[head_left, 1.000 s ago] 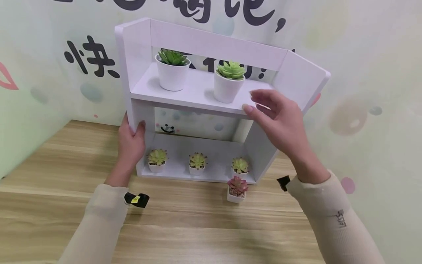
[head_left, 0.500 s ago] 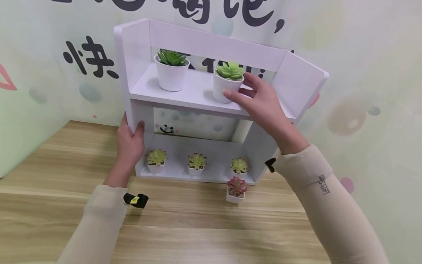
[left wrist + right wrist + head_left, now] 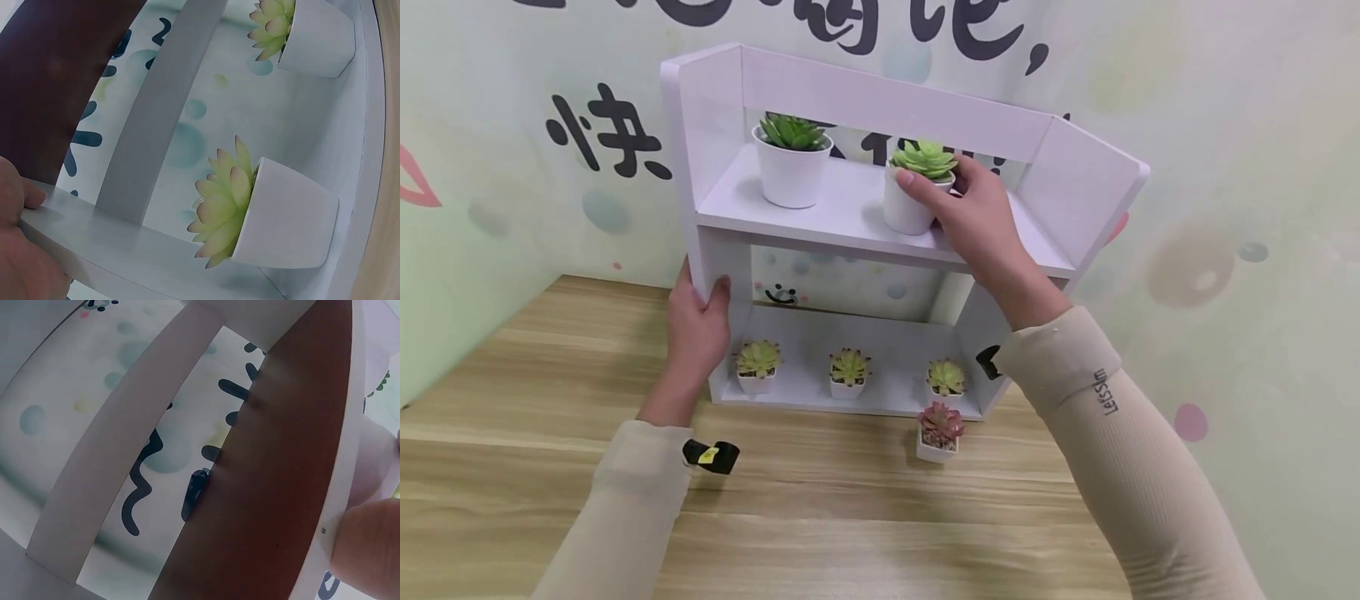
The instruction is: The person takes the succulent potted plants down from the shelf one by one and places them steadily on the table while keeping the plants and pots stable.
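A white two-tier shelf (image 3: 861, 218) stands against the wall. My left hand (image 3: 698, 327) grips its left side panel, thumb on the inner face; in the left wrist view that hand (image 3: 25, 231) shows at the panel's edge. On the upper tier, my right hand (image 3: 981, 218) holds a light-green potted succulent (image 3: 904, 210) from its right side, thumb at the front rim and other fingers partly hidden behind. Left of it stands a dark-green potted succulent (image 3: 792, 175). In the right wrist view the hand (image 3: 369, 540) is at the upper board's front edge.
Several small square-potted succulents stand about: a left one (image 3: 756, 367), a middle one (image 3: 848, 375) and a right one (image 3: 945, 379) on the lower tier, and a red one (image 3: 937, 437) on the wooden table (image 3: 820, 533) before it. A patterned wall (image 3: 1225, 208) rises behind.
My right hand has moved left from beside the light-green succulent onto its pot, and its thumb has risen to the rim. The left hand stays on the side panel.
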Demonstrator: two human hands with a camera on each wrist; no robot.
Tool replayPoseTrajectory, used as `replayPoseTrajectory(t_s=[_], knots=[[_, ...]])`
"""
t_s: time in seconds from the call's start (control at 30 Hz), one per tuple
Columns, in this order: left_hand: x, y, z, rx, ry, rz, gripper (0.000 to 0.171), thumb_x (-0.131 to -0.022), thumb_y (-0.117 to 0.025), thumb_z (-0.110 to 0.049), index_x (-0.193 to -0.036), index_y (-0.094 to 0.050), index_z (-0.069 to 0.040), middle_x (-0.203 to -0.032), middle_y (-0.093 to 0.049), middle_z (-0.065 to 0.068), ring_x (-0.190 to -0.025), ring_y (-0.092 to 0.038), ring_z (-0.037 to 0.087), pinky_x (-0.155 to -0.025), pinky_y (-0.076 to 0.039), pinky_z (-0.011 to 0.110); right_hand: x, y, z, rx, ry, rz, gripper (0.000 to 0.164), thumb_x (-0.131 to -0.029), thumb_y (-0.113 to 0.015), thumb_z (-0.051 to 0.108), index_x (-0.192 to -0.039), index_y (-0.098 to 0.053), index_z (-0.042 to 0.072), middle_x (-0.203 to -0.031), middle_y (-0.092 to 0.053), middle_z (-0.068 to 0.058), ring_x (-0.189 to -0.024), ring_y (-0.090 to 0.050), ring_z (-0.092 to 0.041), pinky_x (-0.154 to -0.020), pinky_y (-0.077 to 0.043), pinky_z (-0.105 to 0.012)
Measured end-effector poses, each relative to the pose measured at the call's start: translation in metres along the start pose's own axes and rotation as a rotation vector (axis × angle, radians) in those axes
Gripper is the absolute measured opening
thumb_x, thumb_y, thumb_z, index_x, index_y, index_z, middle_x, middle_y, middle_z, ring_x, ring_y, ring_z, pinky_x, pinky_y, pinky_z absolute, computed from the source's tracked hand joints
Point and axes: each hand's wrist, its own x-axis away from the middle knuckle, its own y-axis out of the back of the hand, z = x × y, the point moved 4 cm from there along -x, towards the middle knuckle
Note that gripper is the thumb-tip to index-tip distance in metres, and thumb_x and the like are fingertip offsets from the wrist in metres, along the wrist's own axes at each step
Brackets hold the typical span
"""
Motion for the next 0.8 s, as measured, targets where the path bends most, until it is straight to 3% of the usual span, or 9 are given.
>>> replayPoseTrajectory(t_s=[0.2,0.53,0.8], knots=[[0.001,0.001,-0.001,0.002,-0.012,0.000,0.045,-0.103,-0.047,-0.012,-0.145,-0.043,0.004,-0.143,-0.054,0.027,-0.130,-0.052,0.041,-0.111,-0.041,0.064,0.002,0.002,-0.002,-0.004,0.009,0.004,0.061,-0.087,-0.076,0.046,-0.136,-0.059,0.016,-0.131,-0.061,-0.002,-0.114,-0.052,-0.012,-0.100,-0.048,-0.028],[0.001,0.001,0.000,0.010,-0.015,-0.005,0.045,-0.102,-0.047,-0.010,-0.144,-0.044,0.004,-0.142,-0.054,0.028,-0.130,-0.052,0.042,-0.111,-0.041,0.064,0.012,0.003,-0.006,0.002,0.046,-0.011,0.057,-0.086,-0.075,0.048,-0.130,-0.061,0.014,-0.107,-0.059,0.001,-0.098,-0.050,-0.013,-0.077,-0.047,-0.023],[0.000,0.001,0.000,0.004,-0.002,0.003,0.046,-0.102,-0.047,-0.011,-0.146,-0.043,0.003,-0.143,-0.054,0.027,-0.132,-0.052,0.042,-0.112,-0.041,0.062,0.022,0.007,-0.005,-0.027,0.081,-0.021,0.052,-0.087,-0.075,0.046,-0.127,-0.064,0.016,-0.101,-0.060,0.002,-0.092,-0.051,-0.014,-0.073,-0.049,-0.023]])
